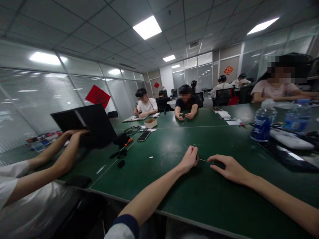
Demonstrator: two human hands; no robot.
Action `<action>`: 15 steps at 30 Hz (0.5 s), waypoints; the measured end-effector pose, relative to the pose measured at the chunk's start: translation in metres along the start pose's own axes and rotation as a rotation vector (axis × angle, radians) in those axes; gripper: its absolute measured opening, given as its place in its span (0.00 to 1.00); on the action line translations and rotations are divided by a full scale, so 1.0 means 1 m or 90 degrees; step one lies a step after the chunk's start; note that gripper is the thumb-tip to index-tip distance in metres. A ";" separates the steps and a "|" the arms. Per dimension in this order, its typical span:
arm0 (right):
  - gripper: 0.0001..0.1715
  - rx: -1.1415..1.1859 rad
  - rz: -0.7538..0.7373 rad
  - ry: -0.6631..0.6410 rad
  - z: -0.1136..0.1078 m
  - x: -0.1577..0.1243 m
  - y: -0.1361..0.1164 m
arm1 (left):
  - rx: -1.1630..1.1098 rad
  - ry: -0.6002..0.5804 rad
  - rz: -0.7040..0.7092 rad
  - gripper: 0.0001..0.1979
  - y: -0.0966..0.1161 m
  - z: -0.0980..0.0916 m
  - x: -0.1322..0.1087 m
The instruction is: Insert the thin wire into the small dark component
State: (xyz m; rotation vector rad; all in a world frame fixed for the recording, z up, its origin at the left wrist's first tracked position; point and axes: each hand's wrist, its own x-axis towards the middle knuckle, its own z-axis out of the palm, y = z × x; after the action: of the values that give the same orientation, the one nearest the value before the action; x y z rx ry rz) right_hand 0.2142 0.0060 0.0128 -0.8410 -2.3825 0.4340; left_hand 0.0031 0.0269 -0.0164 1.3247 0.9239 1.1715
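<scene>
My left hand point(188, 160) is closed in a fist over the green table point(159, 179). It grips a small dark piece, mostly hidden by the fingers. A thin pale rod point(204, 160) sticks out of that fist to the right. At the rod's far end is my right hand point(230, 169), its thumb and forefinger curled close together around the tip. Something tiny and dark seems to sit between those fingertips, too small to name.
Left of me, a person's hands point(74, 132) are at a black open box-like object point(97, 124). An orange-handled tool point(129, 142), phone point(144, 135) and small carton point(151, 123) lie ahead. Bottles point(263, 121) and a white device point(291, 138) stand right. Across sits another person point(185, 103).
</scene>
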 end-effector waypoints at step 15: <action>0.18 -0.017 -0.025 -0.007 -0.010 -0.006 -0.001 | 0.048 -0.002 -0.020 0.18 0.012 0.011 -0.009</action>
State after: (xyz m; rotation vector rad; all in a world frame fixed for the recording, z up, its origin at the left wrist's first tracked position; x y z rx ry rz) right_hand 0.2238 0.0030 0.0190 -0.8036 -2.4157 0.3936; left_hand 0.0110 0.0144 -0.0046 1.3672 0.9914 1.1200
